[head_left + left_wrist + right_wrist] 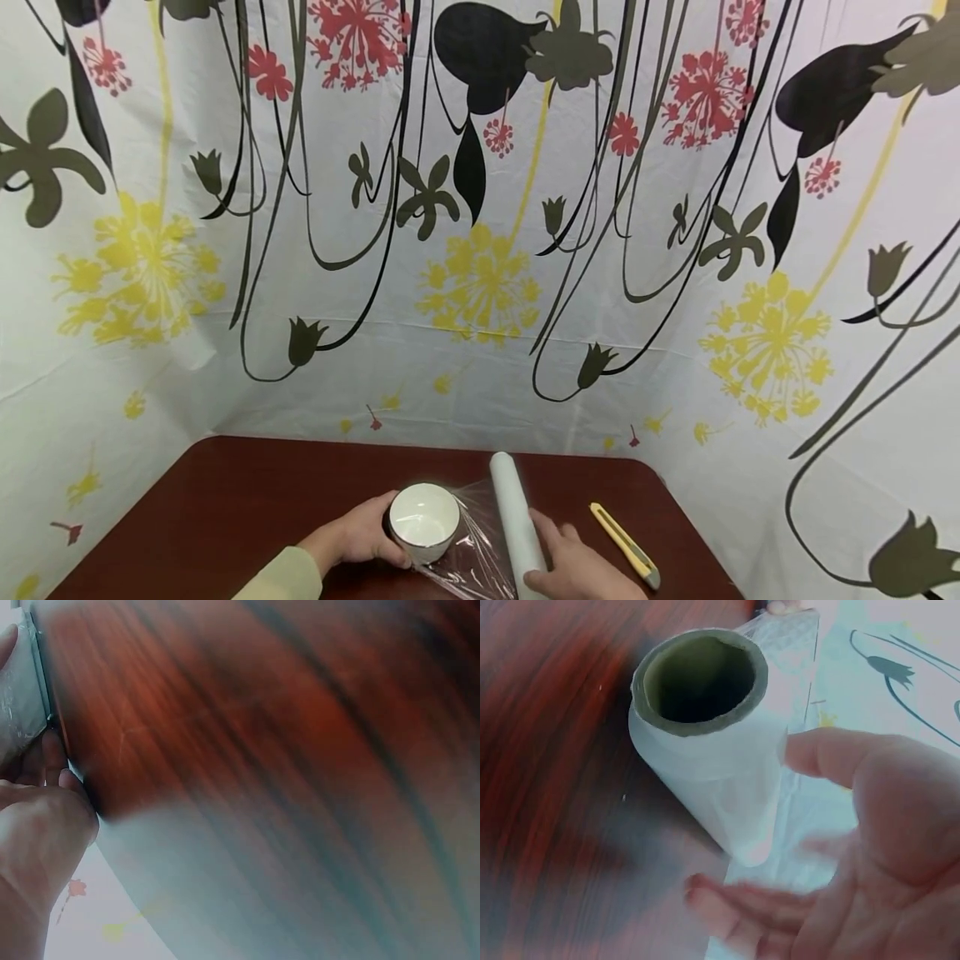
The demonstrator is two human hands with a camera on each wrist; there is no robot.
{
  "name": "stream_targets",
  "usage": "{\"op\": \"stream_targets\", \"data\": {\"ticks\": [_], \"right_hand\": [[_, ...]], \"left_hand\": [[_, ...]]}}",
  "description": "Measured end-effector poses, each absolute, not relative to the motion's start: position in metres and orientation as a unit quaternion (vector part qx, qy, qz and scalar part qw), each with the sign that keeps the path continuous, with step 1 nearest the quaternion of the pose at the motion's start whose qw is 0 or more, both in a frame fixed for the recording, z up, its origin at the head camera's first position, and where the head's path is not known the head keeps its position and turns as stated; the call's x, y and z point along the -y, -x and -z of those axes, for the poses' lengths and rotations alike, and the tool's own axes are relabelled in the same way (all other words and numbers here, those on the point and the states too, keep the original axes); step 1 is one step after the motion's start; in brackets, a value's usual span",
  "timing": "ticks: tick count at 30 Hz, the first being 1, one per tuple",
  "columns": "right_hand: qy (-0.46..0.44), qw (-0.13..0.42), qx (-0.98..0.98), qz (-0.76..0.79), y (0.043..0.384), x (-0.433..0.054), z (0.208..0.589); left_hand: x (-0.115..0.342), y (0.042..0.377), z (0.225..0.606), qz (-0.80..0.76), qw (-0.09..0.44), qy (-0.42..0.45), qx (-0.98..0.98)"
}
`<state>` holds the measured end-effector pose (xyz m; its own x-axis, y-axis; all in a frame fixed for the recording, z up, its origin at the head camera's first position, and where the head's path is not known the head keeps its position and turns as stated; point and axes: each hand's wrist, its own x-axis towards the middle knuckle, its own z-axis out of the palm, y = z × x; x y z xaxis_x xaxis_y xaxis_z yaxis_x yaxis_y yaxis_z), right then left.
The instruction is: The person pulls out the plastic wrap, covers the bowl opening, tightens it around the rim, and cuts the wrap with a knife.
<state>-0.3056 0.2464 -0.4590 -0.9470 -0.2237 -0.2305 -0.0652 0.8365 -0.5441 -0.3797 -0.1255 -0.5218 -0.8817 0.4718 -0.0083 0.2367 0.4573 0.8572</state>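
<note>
Clear plastic film (pixel 478 557) is spreading between the bowl (pixel 425 518) and the roll (pixel 516 521) on the dark-red table (pixel 262 496), the left hand (pixel 367 532) is gripping the bowl's side — probably for steadying it — and the right hand (pixel 581 568), fingers uncurled, is touching the roll, perhaps against its turning.

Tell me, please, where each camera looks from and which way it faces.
Head: on the head, facing forward and down at the table, white bowl, cling film roll and utility knife; left hand and right hand show.
Left wrist: on that wrist, facing the mostly blurred table; the left hand shows at the left edge.
Right wrist: on that wrist, facing the cling film roll's open end; the right hand shows at right.
Head and right wrist share the cling film roll and right hand.
</note>
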Motion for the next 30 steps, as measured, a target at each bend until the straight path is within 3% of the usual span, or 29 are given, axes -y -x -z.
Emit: {"op": "stream_targets", "data": {"ticks": [4, 9, 30], "right_hand": [[0.145, 0.155, -0.939, 0.272, 0.312, -0.25, 0.462], [0.164, 0.172, -0.933, 0.269, 0.316, -0.251, 0.467], [0.195, 0.086, -0.953, 0.216, 0.315, -0.255, 0.473]], "left_hand": [[0.125, 0.378, 0.523, -0.479, 0.123, -0.211, -0.843], [0.126, 0.378, 0.522, -0.475, 0.118, -0.214, -0.845], [0.139, 0.38, 0.52, -0.462, 0.104, -0.224, -0.852]]}}
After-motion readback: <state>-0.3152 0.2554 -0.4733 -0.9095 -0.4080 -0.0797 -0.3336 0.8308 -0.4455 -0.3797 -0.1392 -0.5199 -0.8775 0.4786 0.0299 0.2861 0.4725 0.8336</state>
